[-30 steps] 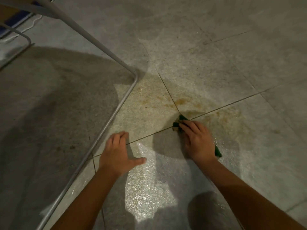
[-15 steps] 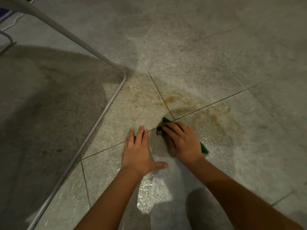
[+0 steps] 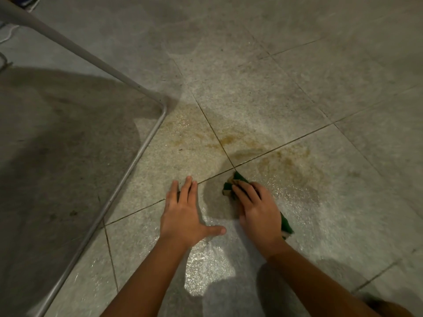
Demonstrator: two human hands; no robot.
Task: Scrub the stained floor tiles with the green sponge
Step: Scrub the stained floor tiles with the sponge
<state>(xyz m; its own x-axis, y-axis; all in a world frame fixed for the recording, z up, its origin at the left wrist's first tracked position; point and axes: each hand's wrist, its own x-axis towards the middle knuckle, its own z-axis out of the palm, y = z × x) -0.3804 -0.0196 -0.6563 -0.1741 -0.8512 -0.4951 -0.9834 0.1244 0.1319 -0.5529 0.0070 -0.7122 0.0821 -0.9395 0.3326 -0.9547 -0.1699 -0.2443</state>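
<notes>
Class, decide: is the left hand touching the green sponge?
Apart. The head view shows bare wet tile between the left hand and the green sponge under the right hand.

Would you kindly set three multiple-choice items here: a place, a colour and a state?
1. Where is the green sponge? A. under the right hand B. on the metal frame C. in a bucket
2. What colour are the stains on the tiles? A. blue B. yellowish brown C. red
3. How is the left hand? A. fisted B. raised in the air C. flat on the tiles
Answers: 1 A: green ends show beside that hand. 2 B: brown smears round the grout cross. 3 C: palm down, fingers straight.
</notes>
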